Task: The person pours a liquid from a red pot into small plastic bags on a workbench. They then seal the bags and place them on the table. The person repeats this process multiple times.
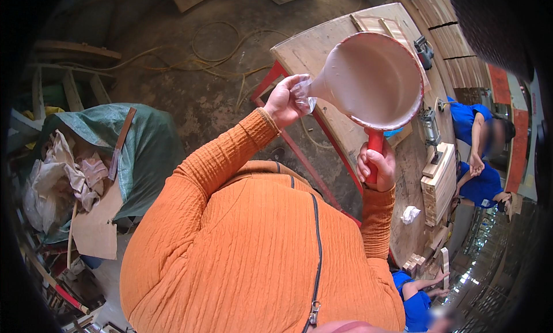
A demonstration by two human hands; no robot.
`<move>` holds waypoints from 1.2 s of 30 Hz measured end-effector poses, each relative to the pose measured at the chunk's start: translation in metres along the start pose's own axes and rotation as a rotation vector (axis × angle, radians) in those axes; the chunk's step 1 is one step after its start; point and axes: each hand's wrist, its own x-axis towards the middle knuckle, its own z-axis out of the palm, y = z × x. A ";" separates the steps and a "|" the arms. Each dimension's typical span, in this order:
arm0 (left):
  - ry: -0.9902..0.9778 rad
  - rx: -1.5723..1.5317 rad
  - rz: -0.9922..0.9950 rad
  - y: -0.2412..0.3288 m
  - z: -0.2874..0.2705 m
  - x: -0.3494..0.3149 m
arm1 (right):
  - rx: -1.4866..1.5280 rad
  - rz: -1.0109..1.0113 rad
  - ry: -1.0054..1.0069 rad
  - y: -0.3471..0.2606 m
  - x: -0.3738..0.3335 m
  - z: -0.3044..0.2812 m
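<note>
Basically, table point(311, 45) spans beyond and right of the right grip point(385, 170). Green tarp point(152, 137) well left of the left grip point(280, 103). Pan point(377, 74), pale-coated inside, held just beyond the right grip, tapered end toward the left one. Wood block stack point(440, 177) on table, right of the right grip. Right grip: clamped round the pan's red handle point(375, 140). Left grip: fingers closed on clear plastic point(303, 94) at that tapered end. Crumpled white paper point(410, 214) below-right of the right grip.

vessel point(377, 80): in right hand point(377, 165) | worktable point(302, 45): right | tarpaulin point(151, 140): left | cable point(243, 82): floor point(155, 39), ahead | timber block point(436, 193): on worktable
</note>
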 end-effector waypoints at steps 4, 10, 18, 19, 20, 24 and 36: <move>0.056 -0.015 0.011 -0.001 0.006 0.000 | 0.014 -0.002 0.000 -0.001 0.001 0.000; 0.014 -0.015 -0.001 0.000 0.004 0.001 | 0.012 0.000 -0.004 -0.003 0.003 -0.001; 0.036 -0.005 0.008 0.001 0.006 0.003 | 0.008 -0.008 -0.005 -0.005 0.006 -0.002; 0.034 -0.007 0.007 0.001 0.006 0.003 | 0.009 -0.008 -0.002 -0.004 0.006 -0.002; 0.032 -0.009 0.008 0.001 0.005 0.003 | 0.009 -0.007 -0.001 -0.005 0.006 -0.002; -0.018 -0.024 -0.008 0.002 0.003 0.004 | -0.003 -0.008 -0.001 -0.007 0.007 -0.001; -0.006 -0.050 -0.006 0.001 0.005 0.002 | -0.013 -0.020 -0.002 -0.008 0.005 0.003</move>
